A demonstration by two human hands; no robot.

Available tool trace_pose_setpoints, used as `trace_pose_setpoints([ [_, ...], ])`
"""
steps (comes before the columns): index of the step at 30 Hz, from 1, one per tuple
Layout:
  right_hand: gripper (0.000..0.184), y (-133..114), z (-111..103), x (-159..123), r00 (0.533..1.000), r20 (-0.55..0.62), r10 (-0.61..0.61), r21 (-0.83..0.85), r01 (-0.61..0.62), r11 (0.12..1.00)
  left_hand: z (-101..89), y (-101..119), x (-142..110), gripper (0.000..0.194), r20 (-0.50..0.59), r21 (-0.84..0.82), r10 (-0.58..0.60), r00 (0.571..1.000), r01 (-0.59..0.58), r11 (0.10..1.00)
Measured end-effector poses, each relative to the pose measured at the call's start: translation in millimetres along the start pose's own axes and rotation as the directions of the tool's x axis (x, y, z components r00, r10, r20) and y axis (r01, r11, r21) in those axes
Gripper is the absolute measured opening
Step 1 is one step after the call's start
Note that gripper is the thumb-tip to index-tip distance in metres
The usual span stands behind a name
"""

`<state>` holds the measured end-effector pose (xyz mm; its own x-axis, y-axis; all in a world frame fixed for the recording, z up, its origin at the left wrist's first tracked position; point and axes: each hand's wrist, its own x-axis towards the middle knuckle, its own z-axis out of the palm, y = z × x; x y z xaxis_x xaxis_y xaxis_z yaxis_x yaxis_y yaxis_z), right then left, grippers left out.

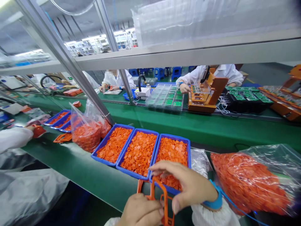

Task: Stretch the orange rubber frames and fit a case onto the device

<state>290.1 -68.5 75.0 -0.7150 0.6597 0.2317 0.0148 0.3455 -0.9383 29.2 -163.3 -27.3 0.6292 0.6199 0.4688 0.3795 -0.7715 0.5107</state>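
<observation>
My left hand (pixel 139 209) and my right hand (pixel 185 185) both grip an orange plastic frame (pixel 162 199) held upright at the bottom centre, just in front of the blue trays. My left fingers are curled round its lower left side. My right thumb and fingers pinch its top and right side. A blue wrist strap (pixel 215 201) with a cord circles my right wrist. Three blue trays (pixel 154 150) filled with small orange square parts (pixel 139 152) sit side by side right behind my hands.
A clear bag of orange parts (pixel 252 182) lies at right, another bag (pixel 87 133) at left. A co-worker's white sleeve (pixel 14 138) reaches in at left. Across the green belt (pixel 199 125), people in white coats work at an orange fixture (pixel 203 97) and trays of green boards (pixel 166 99).
</observation>
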Motion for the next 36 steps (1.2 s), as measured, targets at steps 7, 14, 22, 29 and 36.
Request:
trace_pose_setpoints([
  [7,0.077,4,7,2,0.999,-0.027,-0.018,0.006,0.018,1.0,-46.7,-44,35,0.034,-0.06,0.175,0.259,0.964,-0.245,0.954],
  [14,0.099,22,4,-9,0.982,-0.161,0.099,0.128,-0.078,0.989,-120.8,-200,44,0.033,-0.216,0.388,-0.618,0.756,0.647,0.656],
  [22,0.093,23,3,-4,0.983,-0.153,0.103,0.089,-0.09,0.992,-107.1,-228,31,0.033,-0.114,0.444,-0.694,0.711,0.661,0.605],
  [29,0.093,26,4,-3,0.977,-0.195,0.084,0.103,-0.065,0.993,-108.1,-231,23,0.032,-0.212,0.41,-0.703,0.679,0.715,0.567],
  [36,0.092,27,8,-1,0.961,-0.242,0.136,0.228,-0.08,0.97,-116.7,-242,15,0.035,-0.35,0.32,-0.692,0.631,0.775,0.545],
])
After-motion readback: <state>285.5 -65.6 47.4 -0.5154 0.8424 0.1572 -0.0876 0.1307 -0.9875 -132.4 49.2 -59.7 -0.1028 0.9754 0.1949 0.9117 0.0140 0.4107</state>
